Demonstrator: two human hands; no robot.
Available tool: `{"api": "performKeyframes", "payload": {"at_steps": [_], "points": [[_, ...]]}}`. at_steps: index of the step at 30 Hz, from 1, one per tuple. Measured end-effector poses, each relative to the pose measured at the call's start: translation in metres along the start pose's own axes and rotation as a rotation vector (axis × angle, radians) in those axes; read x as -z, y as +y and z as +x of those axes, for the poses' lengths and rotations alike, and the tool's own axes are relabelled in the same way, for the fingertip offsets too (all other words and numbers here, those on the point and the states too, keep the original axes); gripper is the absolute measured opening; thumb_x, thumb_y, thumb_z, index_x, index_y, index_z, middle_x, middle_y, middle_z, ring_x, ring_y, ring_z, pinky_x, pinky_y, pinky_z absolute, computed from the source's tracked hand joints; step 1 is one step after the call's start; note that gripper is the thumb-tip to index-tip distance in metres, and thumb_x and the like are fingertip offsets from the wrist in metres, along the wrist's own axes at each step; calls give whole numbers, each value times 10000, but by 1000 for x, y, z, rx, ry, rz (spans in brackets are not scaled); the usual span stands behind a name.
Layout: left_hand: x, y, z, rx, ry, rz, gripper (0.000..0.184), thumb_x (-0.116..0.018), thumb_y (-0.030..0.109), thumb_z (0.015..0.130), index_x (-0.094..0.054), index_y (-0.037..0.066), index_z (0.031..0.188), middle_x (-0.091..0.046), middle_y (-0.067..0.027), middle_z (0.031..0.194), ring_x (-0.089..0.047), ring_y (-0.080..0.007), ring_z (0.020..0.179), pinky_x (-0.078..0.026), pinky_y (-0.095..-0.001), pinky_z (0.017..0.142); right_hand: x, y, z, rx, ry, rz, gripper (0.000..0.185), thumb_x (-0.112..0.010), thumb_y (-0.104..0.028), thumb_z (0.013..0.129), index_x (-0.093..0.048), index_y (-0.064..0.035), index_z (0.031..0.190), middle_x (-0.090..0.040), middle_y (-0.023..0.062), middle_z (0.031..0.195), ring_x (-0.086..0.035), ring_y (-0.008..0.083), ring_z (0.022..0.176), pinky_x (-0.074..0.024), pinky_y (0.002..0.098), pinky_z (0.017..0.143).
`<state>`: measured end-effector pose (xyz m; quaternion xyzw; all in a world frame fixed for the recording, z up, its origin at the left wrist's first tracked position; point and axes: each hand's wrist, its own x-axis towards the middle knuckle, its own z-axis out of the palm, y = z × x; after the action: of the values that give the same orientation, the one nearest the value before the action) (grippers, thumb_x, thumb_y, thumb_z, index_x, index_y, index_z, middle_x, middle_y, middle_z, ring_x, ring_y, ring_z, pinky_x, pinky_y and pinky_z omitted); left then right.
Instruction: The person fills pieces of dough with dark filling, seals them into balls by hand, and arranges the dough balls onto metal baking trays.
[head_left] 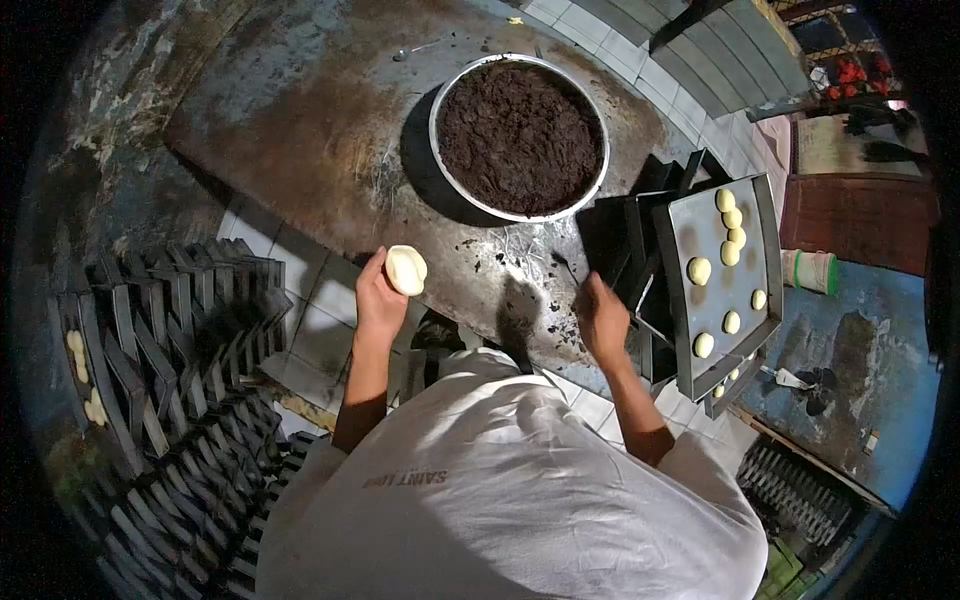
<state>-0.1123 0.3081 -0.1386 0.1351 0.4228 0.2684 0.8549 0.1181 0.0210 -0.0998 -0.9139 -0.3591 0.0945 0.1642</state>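
My left hand [380, 305] is closed round a flattened, cupped piece of pale dough [405, 270], held up at the table's near edge. In my right hand [603, 318] is a thin-handled spoon [566, 266], its dark end pointing toward the bowl; the exact shape of that end is hard to make out. Beyond both hands stands a large round bowl [434, 150] heaped with dark brown, crumbly filling [520, 135]. To the right, a metal tray [710, 290] carries several pale dough balls [699, 270], some of them touching each other.
The worn metal table [310, 170] has dark crumbs [565, 315] near my right hand. A second spoon [402, 55] lies at its far side. Stacked dark trays [190, 350] crowd the left. A white-and-green bucket [810, 270] and a blue surface [860, 350] are at right.
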Motion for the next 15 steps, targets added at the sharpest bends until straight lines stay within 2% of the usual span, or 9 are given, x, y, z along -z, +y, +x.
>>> {"api": "performKeyframes", "payload": {"at_steps": [1, 3, 5, 6, 8, 9, 11, 13, 15], "points": [[-1, 4, 5, -16, 8, 2, 285, -579, 291, 1013, -585, 81, 1206, -633, -51, 1181, -602, -210, 1145, -463, -394, 1017, -4, -18, 35, 101, 50, -8, 221, -590, -129, 951, -613, -75, 1164, -681, 223, 1000, -655, 431, 914, -511, 487, 744], [-2, 6, 16, 10, -22, -38, 259, -599, 263, 997, -601, 84, 1184, -642, -47, 1171, -609, -207, 1138, -466, -396, 1018, 2, -71, 99, 186, -67, -105, 245, -587, -118, 937, -628, -84, 1177, -693, 192, 1003, -668, 405, 912, -533, 463, 761], [-7, 8, 21, 23, -91, -56, 245, -617, 251, 984, -620, 75, 1155, -653, -43, 1159, -615, -205, 1133, -469, -394, 1019, -21, -97, 149, 425, 3, -143, 318, -631, -135, 844, -666, -54, 1149, -708, 182, 951, -691, 362, 833, -552, 474, 725], [-11, 10, 23, 32, -72, -80, 234, -631, 246, 974, -634, 72, 1131, -660, -41, 1151, -617, -205, 1134, -471, -392, 1018, -34, -103, 167, 429, 3, -137, 318, -631, -135, 844, -666, -54, 1149, -708, 182, 951, -691, 362, 833, -552, 474, 725], [-15, 15, 20, 17, -70, -100, 242, -632, 248, 975, -628, 72, 1141, -657, -44, 1159, -615, -206, 1138, -471, -392, 1018, -62, -108, 193, 412, -211, -324, 204, -646, -174, 849, -706, -48, 998, -709, 183, 865, -702, 351, 756, -565, 475, 659], [-18, 17, 17, 13, -70, -120, 251, -632, 250, 975, -623, 72, 1152, -654, -47, 1166, -612, -208, 1142, -470, -393, 1019, -66, -110, 197, 424, -209, -317, 204, -646, -174, 849, -706, -48, 998, -709, 183, 865, -702, 351, 756, -565, 475, 659], [-23, 22, 10, -3, -7, -96, 266, -626, 254, 979, -610, 71, 1172, -647, -54, 1184, -606, -211, 1153, -468, -394, 1023, -68, -106, 203, 369, -334, -339, 383, -665, -134, 777, -695, -124, 1159, -706, 210, 888, -707, 355, 865, -571, 484, 756], [-17, 18, 10, -9, -36, -147, 279, -619, 260, 983, -600, 69, 1186, -641, -60, 1200, -599, -212, 1164, -467, -393, 1026, -84, -81, 209, 316, -316, -227, 351, -691, -166, 758, -713, -98, 1101, -701, 223, 853, -711, 360, 846, -563, 484, 757], [-22, 13, 8, -19, -41, -132, 280, -616, 264, 985, -602, 66, 1183, -644, -64, 1193, -604, -212, 1157, -468, -391, 1025, -120, -28, 222, 267, -264, 80, 252, -665, -124, 784, -713, -50, 1019, -693, 180, 796, -700, 288, 752, -544, 418, 688]]}}
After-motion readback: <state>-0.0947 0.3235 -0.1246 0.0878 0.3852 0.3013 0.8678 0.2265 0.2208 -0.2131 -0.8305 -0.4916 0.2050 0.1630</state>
